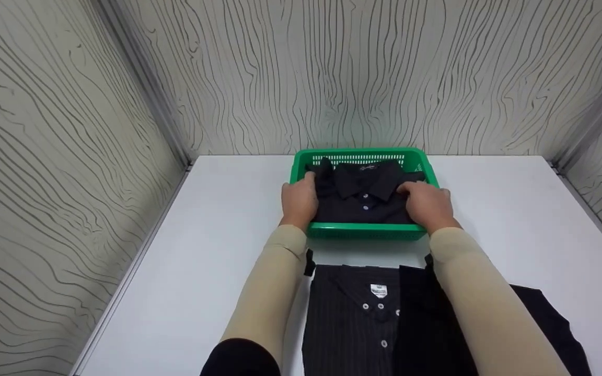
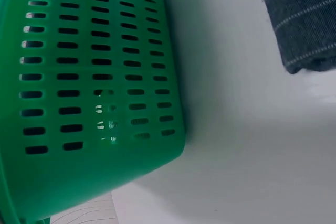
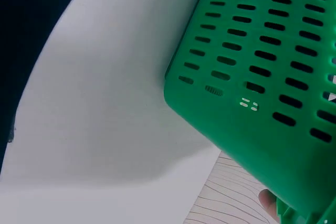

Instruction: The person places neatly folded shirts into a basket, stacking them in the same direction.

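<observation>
A green plastic basket (image 1: 366, 227) stands at the back of the white table. In it lies a folded dark polo shirt (image 1: 353, 209), collar up, with pale buttons. My left hand (image 1: 299, 201) grips the basket's left side, thumb inside by the shirt. On the opposite side my right hand (image 1: 429, 204) holds the rim, its thumb lying over the shirt's edge. The right wrist view catches one fingertip (image 3: 269, 203) by the rim, next to the slotted basket wall (image 3: 252, 77). The left wrist view has only the basket wall (image 2: 94, 77) and no hand.
A dark striped shirt (image 1: 348, 324) with a white label lies in front of the basket. Black cloth (image 1: 546, 318) spreads to its right, partly under my right forearm. Wood-patterned walls (image 1: 301, 78) enclose the white table (image 1: 217, 219) behind and at both sides.
</observation>
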Tool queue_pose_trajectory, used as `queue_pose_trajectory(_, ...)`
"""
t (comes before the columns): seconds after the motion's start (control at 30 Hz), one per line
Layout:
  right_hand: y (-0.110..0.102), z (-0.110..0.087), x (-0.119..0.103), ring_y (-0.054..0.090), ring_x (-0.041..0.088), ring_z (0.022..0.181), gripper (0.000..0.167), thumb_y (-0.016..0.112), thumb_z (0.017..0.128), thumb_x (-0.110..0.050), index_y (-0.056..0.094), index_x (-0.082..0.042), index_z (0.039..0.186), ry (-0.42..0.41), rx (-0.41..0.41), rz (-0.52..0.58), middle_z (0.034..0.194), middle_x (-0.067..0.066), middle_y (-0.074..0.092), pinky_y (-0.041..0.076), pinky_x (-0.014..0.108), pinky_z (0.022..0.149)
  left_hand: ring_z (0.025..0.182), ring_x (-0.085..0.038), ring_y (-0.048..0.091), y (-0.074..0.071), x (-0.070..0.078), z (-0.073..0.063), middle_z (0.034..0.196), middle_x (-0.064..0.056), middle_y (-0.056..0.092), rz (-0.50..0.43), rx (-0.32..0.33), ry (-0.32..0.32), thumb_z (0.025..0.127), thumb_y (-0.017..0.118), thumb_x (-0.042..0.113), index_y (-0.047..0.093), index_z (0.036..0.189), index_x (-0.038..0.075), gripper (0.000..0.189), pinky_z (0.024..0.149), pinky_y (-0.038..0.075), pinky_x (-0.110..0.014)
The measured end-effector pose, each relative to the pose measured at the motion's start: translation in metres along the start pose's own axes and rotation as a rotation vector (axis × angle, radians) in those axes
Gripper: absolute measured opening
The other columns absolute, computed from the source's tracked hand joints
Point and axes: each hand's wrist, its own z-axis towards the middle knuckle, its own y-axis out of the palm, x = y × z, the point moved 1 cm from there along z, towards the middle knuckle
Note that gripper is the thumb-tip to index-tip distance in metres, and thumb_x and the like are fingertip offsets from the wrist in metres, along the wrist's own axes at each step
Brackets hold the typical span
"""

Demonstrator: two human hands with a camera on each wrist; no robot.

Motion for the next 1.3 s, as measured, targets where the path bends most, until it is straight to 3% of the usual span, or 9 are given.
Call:
queue_pose_trajectory(0.17, 0.0005, 0.0011, 0.0007, 0.043, 0.045, 0.135, 0.042, 0.037, 0.103, -0.001, 0.063, -0.008, 0.135, 0.000, -0.031, -0.024, 0.138, 0.022, 0.058, 0.024, 0.071, 0.101, 0.093, -0.022, 0.070, 0.0016, 0.0013, 0.0000, 0.100, -0.006, 0.075, 0.044, -0.012, 0.025, 0.108, 0.046, 0.015, 0.058, 0.133, 0.013, 0.028, 0.091, 0.047, -0.045)
queue_pose_trajectory(0.6, 0.0045, 0.0034, -0.0006, 0.042, 0.047, 0.134, 0.042, 0.044, 0.100, -0.009, 0.060, -0.009, 0.139, 0.016, -0.089, -0.085, 0.144, 0.026, 0.050, 0.027, 0.072, 0.098, 0.099, -0.021, 0.069, 0.0031, 0.0032, -0.0021, 0.105, -0.006, 0.075, 0.040, -0.088, 0.010, 0.109, 0.043, 0.014, 0.059, 0.131, 0.015, 0.027, 0.099, 0.041, -0.048)
queue_pose_trajectory(0.87, 0.0022, 0.0029, -0.0022, 0.050, 0.046, 0.123, 0.041, 0.052, 0.098, -0.021, 0.062, -0.009, 0.136, 0.009, -0.039, -0.087, 0.135, 0.024, 0.052, 0.029, 0.075, 0.095, 0.100, -0.019, 0.068, 0.0030, 0.0054, -0.0001, 0.109, -0.003, 0.073, 0.062, -0.080, 0.004, 0.108, 0.049, 0.016, 0.061, 0.127, 0.017, 0.023, 0.092, 0.041, -0.045)
queue_pose_trajectory(1.07, 0.0018, 0.0014, -0.0028, 0.044, 0.051, 0.130, 0.044, 0.051, 0.097, -0.024, 0.059, -0.010, 0.139, 0.022, 0.011, -0.066, 0.150, 0.027, 0.037, 0.029, 0.075, 0.096, 0.107, -0.020, 0.065, 0.0041, 0.0051, 0.0003, 0.118, -0.003, 0.069, 0.059, -0.082, 0.006, 0.107, 0.051, 0.017, 0.058, 0.134, 0.016, 0.028, 0.094, 0.043, -0.046)
queue_pose_trajectory(1.3, 0.0017, 0.0022, -0.0016, 0.031, 0.046, 0.142, 0.049, 0.052, 0.096, -0.026, 0.056, -0.013, 0.143, 0.033, 0.045, -0.023, 0.161, 0.022, 0.024, 0.031, 0.074, 0.098, 0.116, -0.024, 0.058, 0.0008, 0.0028, 0.0003, 0.129, -0.006, 0.058, -0.009, -0.015, -0.010, 0.106, 0.050, 0.018, 0.056, 0.136, 0.015, 0.031, 0.091, 0.046, -0.046)
